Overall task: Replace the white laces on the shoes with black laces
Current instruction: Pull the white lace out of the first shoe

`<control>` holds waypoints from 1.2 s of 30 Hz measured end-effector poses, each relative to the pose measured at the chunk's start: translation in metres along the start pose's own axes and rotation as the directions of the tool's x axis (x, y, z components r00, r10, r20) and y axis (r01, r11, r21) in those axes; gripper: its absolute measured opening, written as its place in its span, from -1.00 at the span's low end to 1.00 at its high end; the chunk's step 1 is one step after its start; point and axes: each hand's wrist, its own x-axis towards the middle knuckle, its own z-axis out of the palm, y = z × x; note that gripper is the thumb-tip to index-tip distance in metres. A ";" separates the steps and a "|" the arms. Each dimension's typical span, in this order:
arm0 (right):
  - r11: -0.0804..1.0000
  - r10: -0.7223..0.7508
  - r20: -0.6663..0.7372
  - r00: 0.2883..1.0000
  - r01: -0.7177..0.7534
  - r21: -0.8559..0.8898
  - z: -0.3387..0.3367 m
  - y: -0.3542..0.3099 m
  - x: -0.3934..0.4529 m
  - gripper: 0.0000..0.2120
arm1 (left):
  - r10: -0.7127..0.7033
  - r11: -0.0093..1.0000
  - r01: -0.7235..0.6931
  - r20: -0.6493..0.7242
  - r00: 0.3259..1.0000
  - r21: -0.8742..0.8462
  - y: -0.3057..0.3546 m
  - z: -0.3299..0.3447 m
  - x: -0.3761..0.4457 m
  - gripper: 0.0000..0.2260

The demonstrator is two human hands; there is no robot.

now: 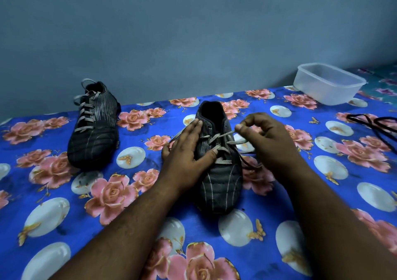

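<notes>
At ten o'clock a laced shoe stands near the surface's far edge by the wall. Centre, the left hand presses flat, fingers straight, on the near shoe; the right hand pinches its white lace. A tub sits at two o'clock, black laces at three.

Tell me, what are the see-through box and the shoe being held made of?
The box looks like cloudy, see-through plastic: light passes through its walls. The near shoe seems to be dark leather or a leather-like material, with stitched ridges and a slight sheen; which one is unclear.
</notes>
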 end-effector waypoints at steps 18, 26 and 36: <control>0.796 -0.216 0.045 0.975 0.203 -0.571 0.024 0.005 -0.009 -0.76 | -0.007 1.000 0.006 -0.004 1.000 -0.005 0.002 0.000 -0.002 -0.26; 0.981 -0.161 -0.290 0.944 0.120 -0.154 0.000 0.005 0.004 -0.86 | -0.004 1.000 0.004 0.010 1.000 -0.013 0.002 -0.002 -0.001 -0.25; 0.889 -0.140 -0.166 0.976 0.050 -0.456 0.007 0.007 -0.002 -0.65 | -0.001 1.000 0.001 0.003 1.000 -0.009 0.002 -0.002 -0.001 -0.25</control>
